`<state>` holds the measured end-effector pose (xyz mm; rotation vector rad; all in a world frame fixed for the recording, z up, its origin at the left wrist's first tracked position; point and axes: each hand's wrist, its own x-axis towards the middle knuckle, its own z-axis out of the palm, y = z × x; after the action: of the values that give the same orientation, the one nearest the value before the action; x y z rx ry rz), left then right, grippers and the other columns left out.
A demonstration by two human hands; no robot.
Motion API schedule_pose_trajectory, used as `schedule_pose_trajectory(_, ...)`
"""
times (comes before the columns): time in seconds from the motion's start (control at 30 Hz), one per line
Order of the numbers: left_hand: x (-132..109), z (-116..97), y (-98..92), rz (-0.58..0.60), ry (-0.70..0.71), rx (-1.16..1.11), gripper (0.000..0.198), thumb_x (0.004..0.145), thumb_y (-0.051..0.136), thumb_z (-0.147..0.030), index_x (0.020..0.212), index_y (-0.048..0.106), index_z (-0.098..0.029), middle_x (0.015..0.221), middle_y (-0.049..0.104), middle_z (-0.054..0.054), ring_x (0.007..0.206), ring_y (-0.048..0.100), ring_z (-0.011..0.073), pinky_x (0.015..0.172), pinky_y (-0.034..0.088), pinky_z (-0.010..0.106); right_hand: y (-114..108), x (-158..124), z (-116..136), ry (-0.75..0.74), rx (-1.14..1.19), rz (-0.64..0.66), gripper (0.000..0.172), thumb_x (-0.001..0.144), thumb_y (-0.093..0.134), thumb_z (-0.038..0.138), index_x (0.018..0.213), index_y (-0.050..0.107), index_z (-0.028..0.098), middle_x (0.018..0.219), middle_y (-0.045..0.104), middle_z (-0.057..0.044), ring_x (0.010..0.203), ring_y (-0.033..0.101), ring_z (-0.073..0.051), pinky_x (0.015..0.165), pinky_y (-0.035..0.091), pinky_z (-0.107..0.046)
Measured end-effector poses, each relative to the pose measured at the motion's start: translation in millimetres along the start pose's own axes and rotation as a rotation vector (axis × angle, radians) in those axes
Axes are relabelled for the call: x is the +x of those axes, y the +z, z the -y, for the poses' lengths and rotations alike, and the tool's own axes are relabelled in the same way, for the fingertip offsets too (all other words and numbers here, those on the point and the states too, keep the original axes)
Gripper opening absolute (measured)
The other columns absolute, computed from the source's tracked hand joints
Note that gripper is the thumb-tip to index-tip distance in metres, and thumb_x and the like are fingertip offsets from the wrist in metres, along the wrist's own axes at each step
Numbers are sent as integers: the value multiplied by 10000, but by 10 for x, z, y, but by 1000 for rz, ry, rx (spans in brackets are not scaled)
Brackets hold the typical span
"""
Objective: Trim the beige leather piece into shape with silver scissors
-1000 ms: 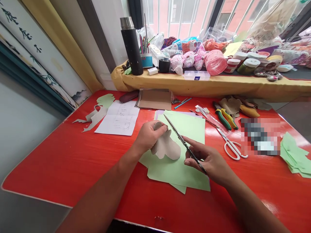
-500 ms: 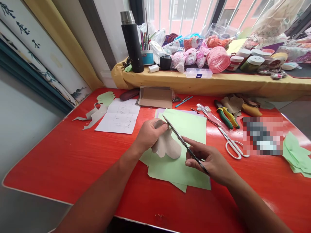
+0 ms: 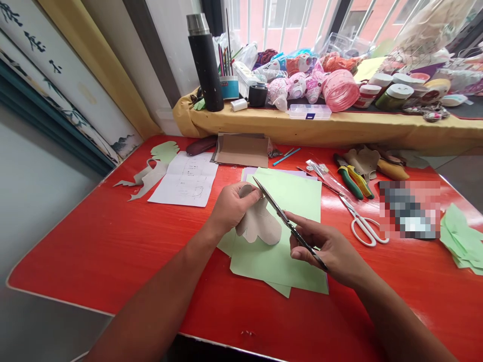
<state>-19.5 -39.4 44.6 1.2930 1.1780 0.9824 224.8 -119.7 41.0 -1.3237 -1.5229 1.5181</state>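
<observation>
Above the green paper (image 3: 279, 264) at the frame's lower centre, the left hand (image 3: 231, 207) pinches a tan cutout (image 3: 261, 223) between thumb and fingers, while the right hand (image 3: 324, 250) grips dark scissors (image 3: 281, 213), whose tip lies so near the left fingers that a slip could nick them.

Left hand (image 3: 231, 207) closed in a firm pinch, thumb uppermost, fingers curled under; right hand (image 3: 324, 250) closed in a grip, index finger extended forward; the two hands near, not touching.
</observation>
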Motion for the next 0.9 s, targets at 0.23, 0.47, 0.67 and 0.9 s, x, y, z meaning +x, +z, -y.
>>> schedule_pose_trajectory(0.23,2,-3,-2,-6,0,16,367,861,781,-531,762,692,-189,736,604,5,710,526,164,633,378,292,-16,1,-6,19,9,10,939,811,906,605,1605,612,200,792,643,-18,730,546,-202,642,444,-327)
schedule_pose_trajectory(0.47,7,15,-12,-1,-5,2,378,869,777,-535,765,683,-185,727,585,0,698,512,159,617,369,291,-16,-11,10,26,13,5,949,802,916,588,1610,607,197,780,626,-9,714,528,-195,623,431,-320)
schedule_pose_trajectory(0.67,-1,3,-11,-2,-10,-1,366,854,791,-522,751,686,-186,720,585,1,695,512,157,618,370,288,-20,-8,16,28,-2,10,946,805,911,584,1614,602,203,785,622,-10,718,523,-201,637,433,-335)
schedule_pose_trajectory(0.9,0,-3,3,-7,-14,0,391,840,797,-540,719,662,-194,700,580,0,673,510,159,602,366,290,-19,-6,19,29,-5,8,972,793,909,622,1612,605,195,771,562,4,706,472,-194,627,399,-330)
